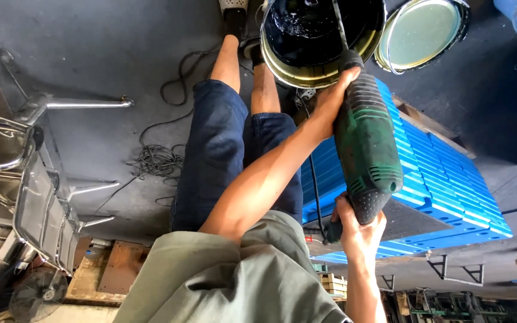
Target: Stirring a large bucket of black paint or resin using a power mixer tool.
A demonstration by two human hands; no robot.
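Apparently mid-mix: both hands' fingers clamped on green power mixer (pixel 366 149), left hand (pixel 333 98), right hand (pixel 359 230); shaft in bucket of black liquid (pixel 321 36).

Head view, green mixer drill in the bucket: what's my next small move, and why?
Probably circle the shaft slowly around the bucket, keeping its end submerged. Your left hand grips the front of the green mixer drill and your right hand grips its rear, so control looks good. The shaft enters the black liquid near the middle, so the edges likely need stirring.
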